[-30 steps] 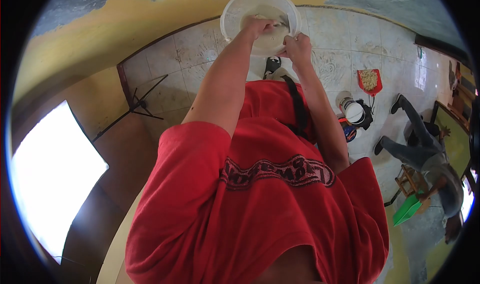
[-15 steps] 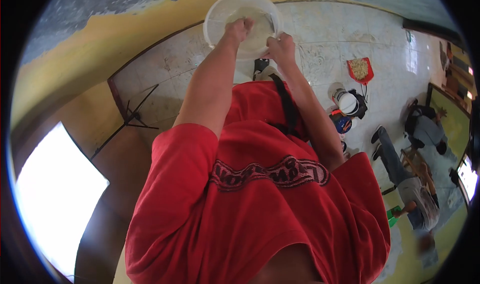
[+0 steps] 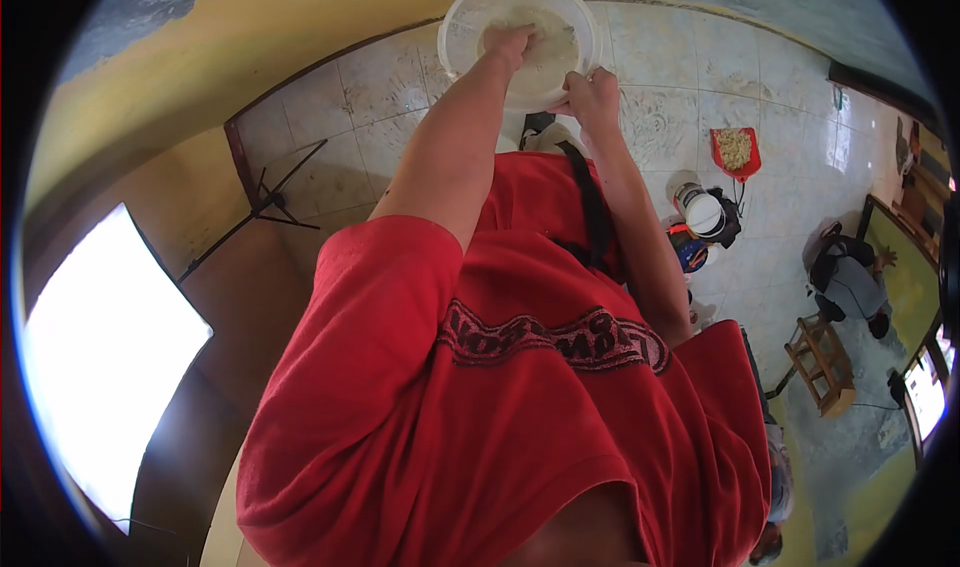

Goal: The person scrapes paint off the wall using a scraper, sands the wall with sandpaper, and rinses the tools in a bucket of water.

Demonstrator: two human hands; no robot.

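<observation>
A translucent white plastic bucket [image 3: 449, 29] is tilted toward me near the wall, with cloudy, pale wet material inside. My left hand [image 3: 511, 43] reaches down into it, fingers curled and closed near the material. Whatever those fingers may hold is hidden. On the bucket's right-hand near rim, my right hand [image 3: 594, 95] is closed, thumb and fingers pinching the edge.
To the right on the tiled floor [image 3: 655, 117] lie a red dustpan [image 3: 736, 153] of pale debris and a white pail [image 3: 702, 210] beside dark items. Farther off are a wooden stool [image 3: 822, 365] and a person [image 3: 850, 277]. A tripod stand [image 3: 272, 199] is at left.
The view has shifted, so the bucket sits farther right. My left hand has moved within it while my right keeps the rim. A person by the stool has moved down, mostly behind my sleeve.
</observation>
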